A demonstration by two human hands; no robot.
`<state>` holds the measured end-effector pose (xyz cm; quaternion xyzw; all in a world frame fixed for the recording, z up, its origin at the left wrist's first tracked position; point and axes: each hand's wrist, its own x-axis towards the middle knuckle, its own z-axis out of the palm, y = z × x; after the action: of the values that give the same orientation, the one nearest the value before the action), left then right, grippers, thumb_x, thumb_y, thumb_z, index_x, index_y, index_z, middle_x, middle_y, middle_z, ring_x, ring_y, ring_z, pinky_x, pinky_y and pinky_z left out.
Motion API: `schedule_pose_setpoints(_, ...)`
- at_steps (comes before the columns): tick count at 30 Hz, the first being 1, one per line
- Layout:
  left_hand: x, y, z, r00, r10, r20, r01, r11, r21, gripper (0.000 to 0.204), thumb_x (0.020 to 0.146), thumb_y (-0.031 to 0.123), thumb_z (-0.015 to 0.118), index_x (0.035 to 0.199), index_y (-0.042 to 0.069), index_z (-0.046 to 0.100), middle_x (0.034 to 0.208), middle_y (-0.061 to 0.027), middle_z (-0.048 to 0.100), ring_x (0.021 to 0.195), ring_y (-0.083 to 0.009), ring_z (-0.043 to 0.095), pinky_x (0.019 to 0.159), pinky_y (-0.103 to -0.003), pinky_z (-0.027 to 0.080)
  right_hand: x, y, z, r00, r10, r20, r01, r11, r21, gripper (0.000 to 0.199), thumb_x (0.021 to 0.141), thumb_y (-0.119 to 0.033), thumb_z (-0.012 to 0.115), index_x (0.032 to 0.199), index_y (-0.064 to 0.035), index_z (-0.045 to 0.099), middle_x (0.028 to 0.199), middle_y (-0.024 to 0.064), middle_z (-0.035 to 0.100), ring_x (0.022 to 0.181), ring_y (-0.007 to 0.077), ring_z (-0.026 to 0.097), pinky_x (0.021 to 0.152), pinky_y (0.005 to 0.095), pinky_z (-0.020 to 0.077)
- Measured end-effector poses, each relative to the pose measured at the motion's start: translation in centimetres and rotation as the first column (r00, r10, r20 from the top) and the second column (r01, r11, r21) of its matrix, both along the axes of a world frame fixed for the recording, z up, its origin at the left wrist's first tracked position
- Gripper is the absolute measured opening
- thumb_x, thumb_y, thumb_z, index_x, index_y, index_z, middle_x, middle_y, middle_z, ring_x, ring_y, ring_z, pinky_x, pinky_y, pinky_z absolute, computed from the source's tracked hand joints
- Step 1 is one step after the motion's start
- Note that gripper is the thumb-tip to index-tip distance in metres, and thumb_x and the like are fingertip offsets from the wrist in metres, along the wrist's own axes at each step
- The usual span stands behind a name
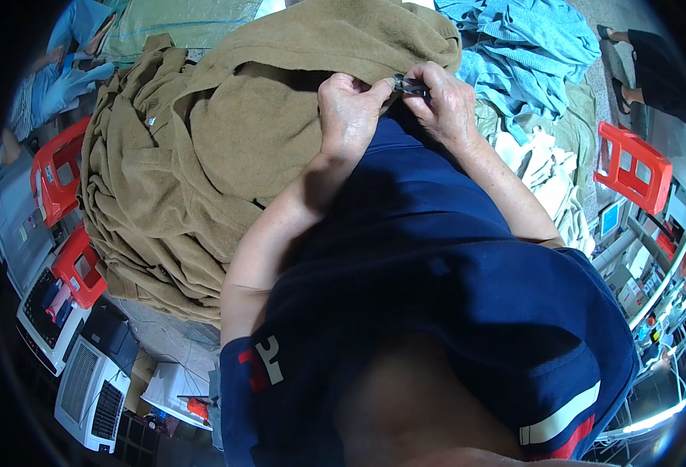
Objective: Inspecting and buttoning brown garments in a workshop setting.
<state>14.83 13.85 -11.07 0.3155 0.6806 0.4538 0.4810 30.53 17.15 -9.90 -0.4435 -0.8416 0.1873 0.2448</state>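
A brown wool-like garment [257, 148] is spread over my lap and a heap of the same cloth. At its near edge, my left hand [348, 113] pinches the fabric between thumb and fingers. Close beside it, my right hand [442, 105] is closed around small dark thread snips [411, 86], their tips almost at the left thumb. Whether the blades touch cloth or thread is too small to make out. Part of the garment's edge lies hidden behind both hands.
Light blue knit garments [526, 54] lie piled at the far right, with white cloth [537, 167] nearer. Red plastic stools [635, 167] stand at both sides. Other people's legs [662, 74] show at the far right and far left. White appliances [90, 393] sit at the lower left.
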Motion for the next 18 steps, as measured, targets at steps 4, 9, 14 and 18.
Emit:
schedule_pose_setpoints(4,0.1,0.0,-0.2,0.998,0.005,0.061,-0.007,1.000,0.021,0.021,0.073,0.011,0.075,0.070,-0.007,0.066,0.062,-0.0075,0.066,0.055,-0.0079,0.056,0.052,-0.027,0.047,-0.3,-0.5,-0.2,0.973,-0.144,-0.182,0.084,0.950,-0.299,0.018,0.076,-0.012,0.067,0.092,-0.0056,0.060,0.078,0.0092,0.063,0.068,0.0270,0.064,0.059,0.0335,0.0508)
schedule_pose_setpoints(9,0.4,0.1,1.6,0.932,0.009,0.363,-0.049,0.994,0.100,0.006,0.079,0.000,0.069,0.081,-0.005,0.069,0.074,-0.0046,0.069,0.062,-0.0078,0.059,0.057,-0.023,0.048,0.1,-1.4,0.5,0.929,0.143,-0.341,-0.219,0.956,-0.197,0.018,0.081,-0.014,0.070,0.090,-0.0068,0.057,0.076,0.0075,0.063,0.066,0.0221,0.065,0.060,0.0307,0.0511)
schedule_pose_setpoints(14,0.3,-0.1,1.1,0.898,0.025,0.439,-0.071,0.993,0.089,0.005,0.080,-0.003,0.069,0.084,-0.006,0.069,0.077,-0.0064,0.069,0.066,-0.0091,0.061,0.060,-0.023,0.050,1.6,-1.4,1.0,0.985,-0.120,-0.125,0.086,0.966,-0.245,0.033,0.090,-0.023,0.064,0.113,-0.0056,0.047,0.084,0.0133,0.063,0.075,0.0305,0.065,0.065,0.0395,0.0512)
schedule_pose_setpoints(18,0.3,0.1,0.9,0.906,0.023,0.423,-0.075,0.991,0.107,0.007,0.080,-0.002,0.069,0.084,-0.007,0.069,0.077,-0.0085,0.069,0.066,-0.0103,0.063,0.062,-0.023,0.052,2.0,-0.9,1.1,0.999,-0.034,-0.030,0.032,0.998,-0.053,0.023,0.090,-0.021,0.065,0.105,-0.0061,0.054,0.081,0.0104,0.060,0.073,0.0279,0.064,0.061,0.0371,0.0496)
